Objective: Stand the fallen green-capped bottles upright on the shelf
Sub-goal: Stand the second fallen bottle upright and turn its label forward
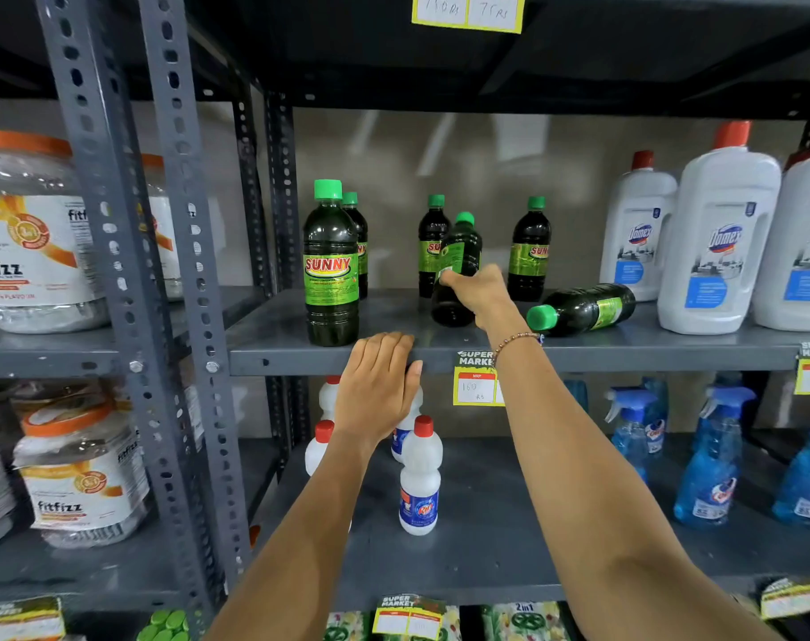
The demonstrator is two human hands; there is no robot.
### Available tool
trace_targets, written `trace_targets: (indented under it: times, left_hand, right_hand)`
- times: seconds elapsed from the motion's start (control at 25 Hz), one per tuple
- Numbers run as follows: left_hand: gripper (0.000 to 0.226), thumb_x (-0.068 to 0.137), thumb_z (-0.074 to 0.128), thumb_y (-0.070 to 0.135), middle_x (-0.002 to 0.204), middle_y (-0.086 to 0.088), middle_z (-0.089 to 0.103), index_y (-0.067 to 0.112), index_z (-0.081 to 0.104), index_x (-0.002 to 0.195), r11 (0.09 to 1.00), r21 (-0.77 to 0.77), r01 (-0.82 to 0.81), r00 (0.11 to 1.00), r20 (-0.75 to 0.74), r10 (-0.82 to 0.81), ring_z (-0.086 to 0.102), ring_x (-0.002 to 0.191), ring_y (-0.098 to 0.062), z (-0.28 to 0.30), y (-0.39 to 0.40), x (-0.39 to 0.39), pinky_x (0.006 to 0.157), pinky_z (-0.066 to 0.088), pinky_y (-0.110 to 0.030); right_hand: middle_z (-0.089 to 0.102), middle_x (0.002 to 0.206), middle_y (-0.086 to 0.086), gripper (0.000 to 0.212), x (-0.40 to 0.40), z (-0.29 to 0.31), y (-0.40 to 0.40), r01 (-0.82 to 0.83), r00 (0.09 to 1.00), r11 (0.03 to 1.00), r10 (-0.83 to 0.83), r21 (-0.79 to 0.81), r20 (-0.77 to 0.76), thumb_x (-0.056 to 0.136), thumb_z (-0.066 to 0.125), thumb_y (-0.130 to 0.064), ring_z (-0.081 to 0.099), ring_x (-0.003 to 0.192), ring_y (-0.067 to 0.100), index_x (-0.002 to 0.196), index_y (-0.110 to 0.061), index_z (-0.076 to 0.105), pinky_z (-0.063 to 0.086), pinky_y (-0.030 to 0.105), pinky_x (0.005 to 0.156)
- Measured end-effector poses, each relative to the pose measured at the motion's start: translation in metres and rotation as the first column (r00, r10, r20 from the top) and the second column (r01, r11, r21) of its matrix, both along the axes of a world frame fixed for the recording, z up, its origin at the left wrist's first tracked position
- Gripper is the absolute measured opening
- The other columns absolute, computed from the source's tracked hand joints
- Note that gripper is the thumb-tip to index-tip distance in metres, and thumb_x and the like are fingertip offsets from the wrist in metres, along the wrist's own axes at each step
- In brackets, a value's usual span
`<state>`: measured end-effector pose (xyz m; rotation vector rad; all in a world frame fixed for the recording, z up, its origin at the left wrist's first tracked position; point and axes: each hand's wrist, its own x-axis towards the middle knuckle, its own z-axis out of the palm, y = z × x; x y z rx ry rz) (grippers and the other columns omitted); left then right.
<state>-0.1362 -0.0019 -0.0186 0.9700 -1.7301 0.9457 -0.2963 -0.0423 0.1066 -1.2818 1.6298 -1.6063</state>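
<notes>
Shop: price tags (475, 386) on shelving (625, 351)

Dark green plastic bottles with bright green screw caps and green-yellow "SUNNY" labels, on grey metal shelf (301, 349).

Front-left bottle (331, 266): upright, near front edge, label facing out.
Second bottle (358, 242): upright, just behind, partly hidden.
Back-centre bottle (430, 242): upright.
Back-right bottle (529, 249): upright.
Tilted bottle (456, 270): leaning right, cap uppermost, base at shelf surface, gripped at mid-body by right hand (479, 293).
Fallen bottle (581, 309): on its side, cap toward front-left, base toward rear right.
</notes>
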Motion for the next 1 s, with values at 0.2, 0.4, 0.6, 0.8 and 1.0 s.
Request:
trace_targets:
  times: [0.2,0.4,0.6,0.8,1.0]
  left_hand:
    - [0.035,0.096,0.038,0.031,0.108,-0.007,0.065,0.007,0.059,0.111,0.999,0.033,0.021,1.0,-0.013,-0.021,0.06,0.097,-0.026,0.001,0.003,0.0,0.095,0.036,-0.034]
    - [0.036,0.097,0.037,0.032,0.108,-0.007,0.065,0.008,0.06,0.111,0.997,0.074,0.003,0.999,-0.044,0.0,0.06,0.098,-0.025,0.002,0.006,-0.004,0.096,0.037,-0.034]
    - [0.038,0.098,0.034,0.033,0.103,-0.007,0.066,0.008,0.061,0.107,0.993,0.117,-0.027,0.994,-0.103,0.039,0.061,0.092,-0.025,0.008,0.01,-0.012,0.09,0.04,-0.035]
    - [0.038,0.098,0.034,0.032,0.112,-0.008,0.065,0.009,0.061,0.112,0.987,0.129,-0.101,0.994,-0.026,0.105,0.059,0.108,-0.028,0.006,0.009,-0.011,0.097,0.036,-0.037]
    - [0.036,0.098,0.035,0.032,0.105,-0.008,0.065,0.008,0.06,0.107,0.986,0.132,-0.1,0.993,-0.045,0.107,0.059,0.095,-0.027,0.006,0.01,-0.012,0.093,0.035,-0.035]
  right_hand:
    - [0.061,0.114,0.013,0.073,-0.001,-0.017,0.001,-0.049,0.999,0.996,0.05,-0.072,0.013,0.045,0.081,-0.032,0.063,0.099,0.025,0.11,-0.011,0.055,0.056,0.041,0.084]
    - [0.07,0.109,0.015,0.058,-0.013,-0.011,0.024,-0.319,0.944,0.948,0.315,-0.025,-0.098,0.064,0.079,-0.004,0.066,0.103,0.026,0.116,-0.006,0.055,0.053,0.041,0.095]
    - [0.06,0.126,0.007,0.073,-0.017,-0.019,0.038,-0.423,0.904,0.906,0.418,-0.039,-0.089,0.075,0.076,-0.002,0.058,0.114,0.019,0.137,-0.009,0.038,0.048,0.022,0.084]
    - [0.055,0.126,0.0,0.088,-0.017,-0.023,0.044,-0.448,0.891,0.893,0.445,-0.024,-0.095,0.077,0.075,-0.004,0.052,0.118,0.017,0.147,-0.016,0.024,0.04,0.029,0.1]
    - [0.052,0.13,0.003,0.09,-0.017,-0.021,0.044,-0.432,0.901,0.902,0.431,-0.012,-0.042,0.08,0.069,-0.002,0.05,0.121,0.022,0.149,-0.016,0.014,0.037,0.03,0.1]
